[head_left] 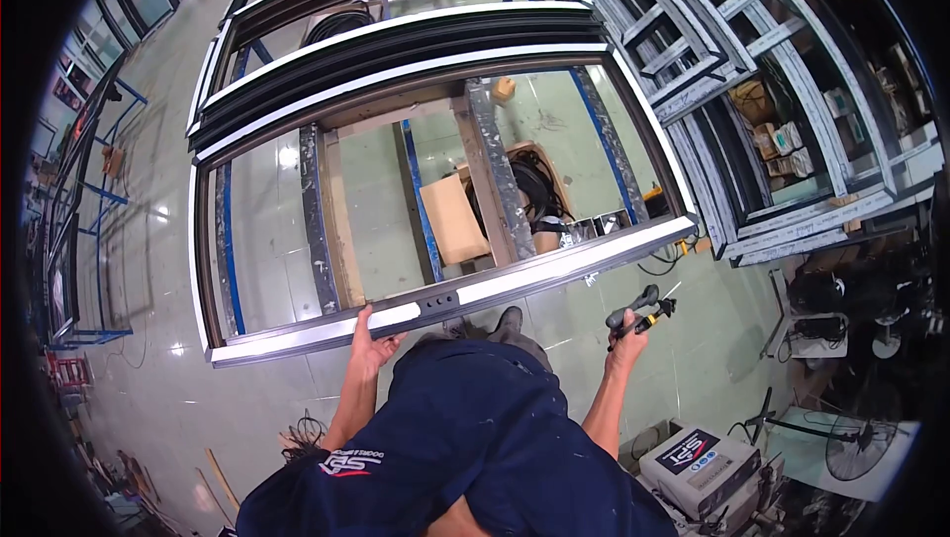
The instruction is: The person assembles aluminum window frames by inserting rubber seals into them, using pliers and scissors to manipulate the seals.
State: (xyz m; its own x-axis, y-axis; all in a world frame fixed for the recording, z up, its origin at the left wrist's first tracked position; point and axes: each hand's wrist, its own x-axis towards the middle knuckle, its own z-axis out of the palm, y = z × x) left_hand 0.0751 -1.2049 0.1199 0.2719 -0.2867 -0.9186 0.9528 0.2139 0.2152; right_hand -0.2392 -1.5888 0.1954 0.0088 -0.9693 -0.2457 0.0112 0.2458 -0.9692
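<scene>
A large aluminium window frame [554,265] lies flat on a metal stand in front of me. My left hand [371,339] grips the frame's near rail, just left of a dark lock plate [437,302]. Off to the right, clear of the frame, my right hand [627,341] is raised and holds a hand tool [641,307] with grey and yellow handles. My dark blue work clothes [465,438] fill the lower middle of the view.
More frames [396,32] are stacked behind the one I hold, and others lean at the right [792,101]. A cardboard box [453,218] and coiled black cable [539,191] sit under the stand. A white machine [698,463] and a fan [859,443] stand at the lower right.
</scene>
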